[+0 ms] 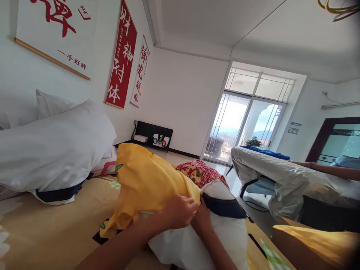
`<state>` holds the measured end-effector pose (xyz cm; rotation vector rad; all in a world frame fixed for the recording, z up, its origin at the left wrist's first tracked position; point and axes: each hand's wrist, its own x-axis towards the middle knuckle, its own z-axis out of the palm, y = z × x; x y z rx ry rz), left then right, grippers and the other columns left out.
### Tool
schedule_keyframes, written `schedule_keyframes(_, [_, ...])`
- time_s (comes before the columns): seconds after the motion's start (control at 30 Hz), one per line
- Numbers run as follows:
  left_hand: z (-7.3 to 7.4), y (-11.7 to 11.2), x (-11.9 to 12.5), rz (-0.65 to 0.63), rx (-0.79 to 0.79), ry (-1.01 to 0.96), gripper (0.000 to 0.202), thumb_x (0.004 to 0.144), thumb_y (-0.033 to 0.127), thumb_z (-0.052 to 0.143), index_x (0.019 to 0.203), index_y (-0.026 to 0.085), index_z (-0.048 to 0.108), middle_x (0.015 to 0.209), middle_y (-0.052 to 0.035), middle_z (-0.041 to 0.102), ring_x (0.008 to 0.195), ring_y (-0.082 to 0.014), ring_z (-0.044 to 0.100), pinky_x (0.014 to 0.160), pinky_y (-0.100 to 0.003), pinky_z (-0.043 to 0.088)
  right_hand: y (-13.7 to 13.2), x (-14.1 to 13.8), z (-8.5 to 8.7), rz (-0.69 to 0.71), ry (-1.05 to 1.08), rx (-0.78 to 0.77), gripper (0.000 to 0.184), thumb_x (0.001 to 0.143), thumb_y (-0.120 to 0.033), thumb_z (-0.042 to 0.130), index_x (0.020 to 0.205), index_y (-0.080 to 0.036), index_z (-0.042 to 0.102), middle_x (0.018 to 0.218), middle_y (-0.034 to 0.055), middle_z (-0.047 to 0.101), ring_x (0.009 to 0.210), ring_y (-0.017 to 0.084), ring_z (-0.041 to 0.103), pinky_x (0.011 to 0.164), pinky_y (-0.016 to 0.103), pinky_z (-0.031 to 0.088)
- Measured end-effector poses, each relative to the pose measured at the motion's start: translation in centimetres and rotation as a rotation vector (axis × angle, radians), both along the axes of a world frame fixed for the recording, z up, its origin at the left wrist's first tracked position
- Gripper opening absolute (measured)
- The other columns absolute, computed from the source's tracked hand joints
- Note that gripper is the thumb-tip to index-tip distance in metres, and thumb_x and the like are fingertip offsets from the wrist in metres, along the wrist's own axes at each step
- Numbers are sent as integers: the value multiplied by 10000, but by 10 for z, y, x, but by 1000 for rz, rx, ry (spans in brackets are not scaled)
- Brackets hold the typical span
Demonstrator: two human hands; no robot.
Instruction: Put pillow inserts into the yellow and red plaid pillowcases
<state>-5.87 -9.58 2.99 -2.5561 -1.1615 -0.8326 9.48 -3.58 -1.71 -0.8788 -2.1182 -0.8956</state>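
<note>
Working through these two hands from afar, I have the white pillow [225,232] nearest me, lying on the tan sheet [84,217], with its dark band [223,207] showing at the right. The yellow cloth [152,183] lies bunched over its left and far parts; I cannot tell whether it wraps right around or only drapes on top. My left hand [181,212] is narrow, fingers curled in on the cloth's right edge and seeming to hold it. My right hand [201,219] meets it just beside the band, where yellow gives way to white; its fingertips are hidden, so I cannot tell whether they pinch or merely press.

I judge the step in hand to be working the cloth's edge along the pillow. Moving it farther would call for a sure grip on that edge with one hand and a steadying hold on the pillow with the other, since both look soft and apt to slump.

Past the cloth sits a red checked piece [210,174]; off to the left rises a pale pillow pile [56,150]. Farther right, someone else's arm [334,171] reaches over a plastic-covered table [261,165], and glass doors [239,127] stand beyond.
</note>
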Motion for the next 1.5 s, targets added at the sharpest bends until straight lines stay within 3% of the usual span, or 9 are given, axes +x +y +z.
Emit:
schedule_keyframes(0.1, [0, 3, -31, 166, -74, -97, 128, 843, 206, 510, 716, 193, 496, 779, -22, 654, 703, -160, 600, 606, -256, 379, 16, 30, 25, -34, -9, -153, 398, 769, -147, 525, 1133, -137, 686, 1014, 125, 696, 961, 243, 628, 913, 406, 467])
schedule_keyframes(0.27, [8, 13, -29, 119, -27, -7, 187, 872, 263, 513, 700, 193, 532, 776, -27, 673, 743, -178, 618, 671, -271, 411, 20, 41, 118, -29, -38, -718, 539, 737, -226, 628, 1276, -211, 598, 1248, 105, 635, 1138, 255, 588, 985, 394, 430])
schedule_keyframes(0.4, [-7, 5, 8, -84, 125, 58, 144, 830, 223, 548, 691, 191, 531, 734, -2, 667, 697, -152, 596, 724, -281, 427, -5, -5, 150, 25, 169, -573, 488, 868, -325, 508, 1343, -220, 533, 1294, 93, 612, 1174, 253, 565, 1014, 407, 396])
schedule_keyframes(0.53, [-6, -23, 6, -243, 224, 87, 224, 833, 249, 573, 628, 188, 505, 645, 8, 621, 641, -141, 546, 667, -286, 417, -3, -57, 120, 78, 167, -650, 551, 917, -450, 460, 1403, -190, 458, 1323, 114, 589, 1217, 263, 533, 1046, 419, 348])
schedule_keyframes(0.63, [14, -47, -41, -269, 274, -98, 326, 907, 282, 500, 595, 190, 481, 599, 2, 570, 613, -134, 499, 631, -281, 402, 15, -72, 85, 127, 141, -846, 518, 931, -486, 415, 1328, -178, 539, 1260, 118, 631, 1171, 259, 568, 994, 384, 390])
schedule_keyframes(0.87, [39, -34, -211, 161, 784, -1450, 309, 746, 250, 533, 486, 195, 375, 498, 40, 369, 508, -105, 380, 535, -254, 344, 41, -71, 54, 226, 441, -668, 416, 851, -558, 524, 1023, -212, 679, 1037, 80, 680, 975, 236, 606, 848, 328, 449])
schedule_keyframes(0.97, [20, -8, -243, 95, 626, -1796, 218, 669, 361, 570, 559, 183, 506, 558, 27, 486, 549, -108, 458, 524, -226, 375, 44, -68, 43, 271, 528, -607, 403, 846, -580, 518, 907, -222, 691, 915, 63, 671, 867, 221, 605, 776, 316, 460])
schedule_keyframes(1.17, [-23, 13, -225, -111, -206, -1478, 601, 597, 644, 709, 992, 191, 697, 937, -115, 709, 1094, -342, 588, 811, -385, 531, 59, -50, 18, 356, 641, -619, 451, 860, -607, 475, 763, -208, 660, 825, 52, 654, 781, 199, 598, 698, 291, 472])
schedule_keyframes(1.5, [-11, 0, -187, 227, -286, -1078, 592, 635, 484, 775, 1096, 147, 616, 1110, -141, 693, 1047, -340, 647, 830, -419, 575, 26, -43, 33, 458, 476, -561, 447, 930, -488, 445, 627, -205, 614, 681, 29, 572, 631, 136, 556, 586, 225, 451])
